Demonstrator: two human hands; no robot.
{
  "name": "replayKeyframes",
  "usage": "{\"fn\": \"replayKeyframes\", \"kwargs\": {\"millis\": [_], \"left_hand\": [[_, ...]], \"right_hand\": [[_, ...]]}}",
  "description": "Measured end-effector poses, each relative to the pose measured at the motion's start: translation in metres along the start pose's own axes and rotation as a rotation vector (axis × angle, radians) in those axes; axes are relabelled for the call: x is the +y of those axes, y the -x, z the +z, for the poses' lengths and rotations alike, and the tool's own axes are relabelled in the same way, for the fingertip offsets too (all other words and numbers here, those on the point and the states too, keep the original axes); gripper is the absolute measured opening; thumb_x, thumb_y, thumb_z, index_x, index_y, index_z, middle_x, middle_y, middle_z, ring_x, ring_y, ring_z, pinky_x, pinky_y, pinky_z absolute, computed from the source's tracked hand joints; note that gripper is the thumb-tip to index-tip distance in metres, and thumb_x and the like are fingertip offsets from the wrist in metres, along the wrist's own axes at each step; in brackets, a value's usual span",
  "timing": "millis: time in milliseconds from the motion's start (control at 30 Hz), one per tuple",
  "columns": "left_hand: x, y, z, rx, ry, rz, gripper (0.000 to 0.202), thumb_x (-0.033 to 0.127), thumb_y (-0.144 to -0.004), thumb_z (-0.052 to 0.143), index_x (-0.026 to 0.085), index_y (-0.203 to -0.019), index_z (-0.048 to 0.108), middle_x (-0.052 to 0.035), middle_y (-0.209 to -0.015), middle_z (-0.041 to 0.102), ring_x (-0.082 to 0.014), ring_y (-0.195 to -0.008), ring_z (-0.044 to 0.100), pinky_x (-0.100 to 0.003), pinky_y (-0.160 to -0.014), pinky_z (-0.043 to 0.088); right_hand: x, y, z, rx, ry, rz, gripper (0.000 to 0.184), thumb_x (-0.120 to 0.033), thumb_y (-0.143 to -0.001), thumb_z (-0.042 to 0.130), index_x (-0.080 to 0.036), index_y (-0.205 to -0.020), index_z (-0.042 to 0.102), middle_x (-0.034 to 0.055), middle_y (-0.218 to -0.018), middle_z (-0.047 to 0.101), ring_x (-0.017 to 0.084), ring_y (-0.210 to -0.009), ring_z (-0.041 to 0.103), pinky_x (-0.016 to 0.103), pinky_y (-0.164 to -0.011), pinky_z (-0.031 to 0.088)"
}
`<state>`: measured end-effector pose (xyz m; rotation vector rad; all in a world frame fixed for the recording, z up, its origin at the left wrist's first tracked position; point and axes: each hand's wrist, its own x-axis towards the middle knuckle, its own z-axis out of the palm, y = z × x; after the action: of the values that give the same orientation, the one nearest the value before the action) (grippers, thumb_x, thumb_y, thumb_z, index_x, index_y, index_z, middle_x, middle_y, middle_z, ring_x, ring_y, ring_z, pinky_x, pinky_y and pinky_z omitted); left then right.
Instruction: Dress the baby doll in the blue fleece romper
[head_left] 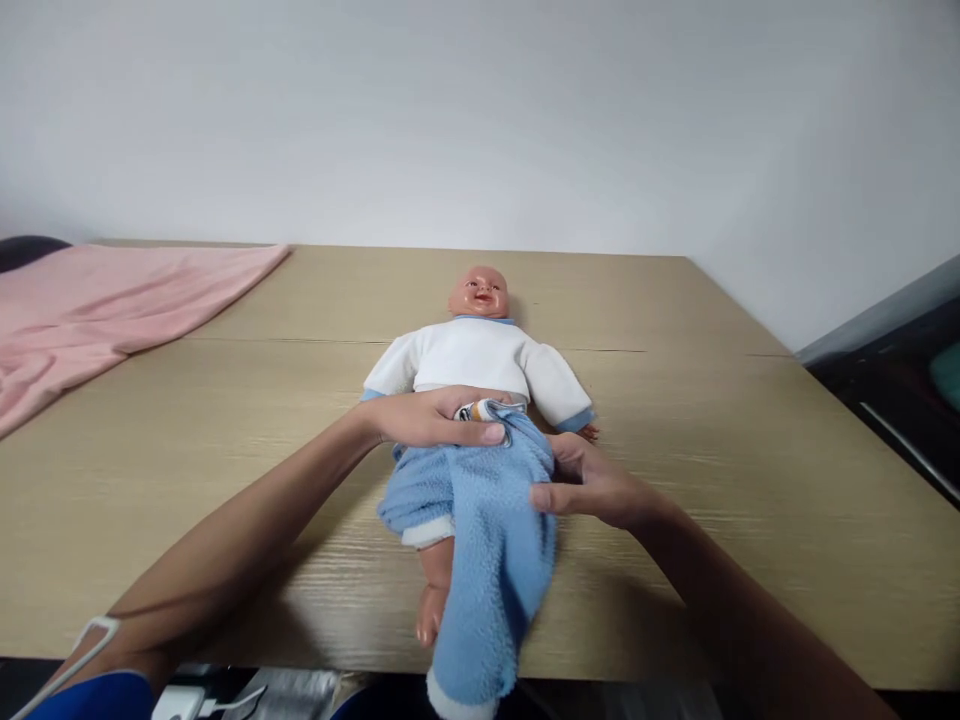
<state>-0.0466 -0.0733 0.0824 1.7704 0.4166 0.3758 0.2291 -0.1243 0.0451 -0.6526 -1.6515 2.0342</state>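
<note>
A baby doll (481,290) lies on its back on the table, head away from me, in a white top (472,355) with blue cuffs. Fuzzy blue pants (495,510) with white hems are around its legs. One bare foot (431,610) sticks out of the left pant leg; the other leg hangs long past the table's front edge, with no foot showing. My left hand (442,415) pinches the waistband by a printed label (480,410). My right hand (581,480) is closed on the right side of the pants, its thumb on top and its fingers partly hidden.
A pink cloth (112,310) covers the table's left side. The wooden table (712,440) runs back to a white wall. A dark object (900,380) stands beyond the right edge. Below the front edge are a white plug (180,702) and cable.
</note>
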Motion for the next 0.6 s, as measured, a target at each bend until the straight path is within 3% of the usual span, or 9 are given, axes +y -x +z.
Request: {"fn": "replayKeyframes", "kwargs": {"millis": [133,233,300,367,467,600], "left_hand": [[-0.004,0.002,-0.008,-0.19,0.123,-0.077,0.056,0.056,-0.079,0.103,0.021,-0.117,0.082,-0.0051,-0.106,0.084,-0.0274,-0.098,0.077,-0.035,-0.092,0.066],[-0.008,0.004,-0.012,-0.34,0.098,-0.15,0.038,0.05,-0.083,0.101,0.022,-0.104,0.085,-0.0061,-0.104,0.088,-0.0287,-0.094,0.08,-0.037,-0.092,0.069],[-0.011,0.005,-0.014,-0.324,0.095,-0.137,0.037,0.054,-0.088,0.096,0.022,-0.104,0.086,-0.0067,-0.106,0.089,-0.0294,-0.096,0.082,-0.038,-0.093,0.07],[-0.015,0.005,-0.015,-0.297,0.129,-0.116,0.042,0.06,-0.091,0.093,0.022,-0.108,0.086,-0.0072,-0.108,0.089,-0.03,-0.099,0.082,-0.039,-0.095,0.071],[-0.019,0.003,-0.016,-0.298,0.126,-0.093,0.048,0.067,-0.1,0.082,0.021,-0.114,0.087,-0.0085,-0.115,0.089,-0.0312,-0.108,0.083,-0.041,-0.105,0.069],[-0.021,-0.001,-0.013,-0.228,0.053,-0.022,0.047,0.063,-0.109,0.073,0.021,-0.125,0.086,-0.0098,-0.134,0.086,-0.0325,-0.132,0.078,-0.043,-0.123,0.061]], "right_hand": [[0.005,-0.001,0.006,0.16,-0.153,-0.075,0.042,-0.059,-0.091,0.096,-0.022,-0.103,0.081,-0.0001,-0.093,0.07,0.017,-0.087,0.061,0.03,-0.085,0.052],[0.009,-0.004,0.008,0.254,-0.184,-0.069,0.042,-0.062,-0.096,0.092,-0.022,-0.106,0.083,-0.0005,-0.09,0.068,0.016,-0.081,0.057,0.027,-0.077,0.049],[0.008,-0.005,0.007,0.29,-0.116,-0.063,0.044,-0.065,-0.098,0.089,-0.022,-0.11,0.084,0.0006,-0.094,0.069,0.016,-0.083,0.057,0.027,-0.077,0.049],[0.002,-0.005,0.004,0.233,-0.03,-0.024,0.048,-0.065,-0.098,0.088,-0.022,-0.119,0.083,0.0027,-0.103,0.072,0.018,-0.09,0.061,0.028,-0.082,0.052],[-0.009,-0.001,-0.001,0.039,0.026,0.089,0.058,-0.069,-0.097,0.088,-0.02,-0.126,0.078,0.0038,-0.11,0.072,0.019,-0.096,0.064,0.029,-0.086,0.053],[-0.019,0.007,-0.002,-0.059,0.082,0.221,0.056,-0.066,-0.087,0.097,-0.017,-0.103,0.074,-0.0005,-0.092,0.063,0.016,-0.083,0.057,0.024,-0.071,0.047]]}}
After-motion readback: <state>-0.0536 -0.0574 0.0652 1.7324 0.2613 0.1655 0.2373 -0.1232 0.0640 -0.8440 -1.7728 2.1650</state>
